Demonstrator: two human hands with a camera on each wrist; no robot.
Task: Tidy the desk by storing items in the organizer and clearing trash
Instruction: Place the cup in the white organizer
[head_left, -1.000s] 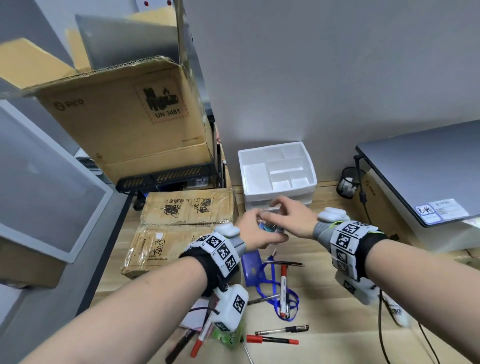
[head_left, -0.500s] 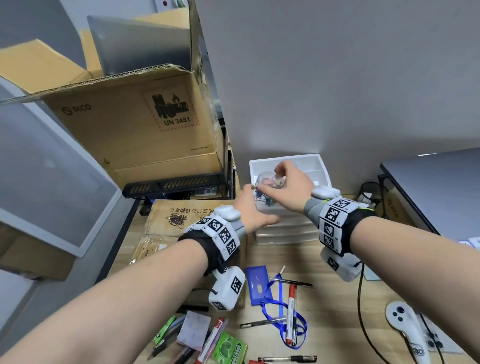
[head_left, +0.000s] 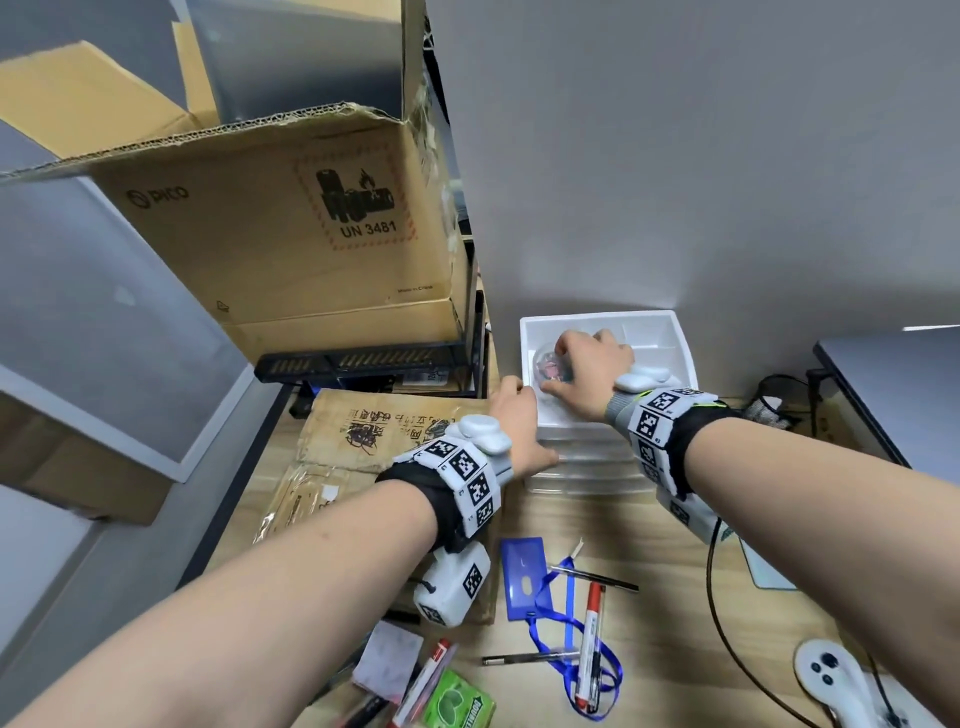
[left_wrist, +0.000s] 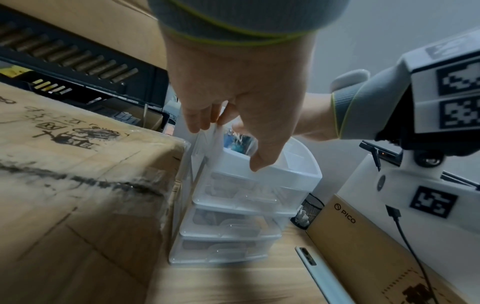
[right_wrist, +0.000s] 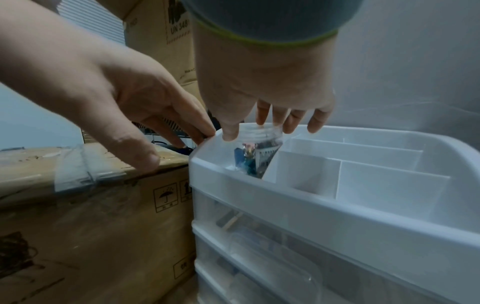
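The right hand (head_left: 592, 371) is reaching down into the white organizer (head_left: 670, 332), which is sitting on the table (head_left: 660, 582) against the wall. Its grip is grasping a small clear jar (right_wrist: 261, 144) by the top rim, with the thumb on one side and the fingers (right_wrist: 291, 121) curled over the other side. The jar is standing upright in the front left compartment of the organizer's top tray, and little colorful things are showing inside it.

The left hand (head_left: 519, 426) is holding the left front corner of the organizer. In the left wrist view its thumb is lying over the front rim and its fingers are curling against the left side wall, so this grip is grasping the organizer itself.

The organizer has see-through drawers stacked under the top tray. The other compartments in the tray are showing only white walls.

A brown cardboard box (head_left: 363, 431) is lying just beside the organizer on the left. On the table nearer to the person, a blue card holder (head_left: 522, 577) with a blue strap, a red marker (head_left: 589, 644), some black pens and a green pack (head_left: 457, 701) are lying about. A white game controller (head_left: 836, 680) is lying at the right.
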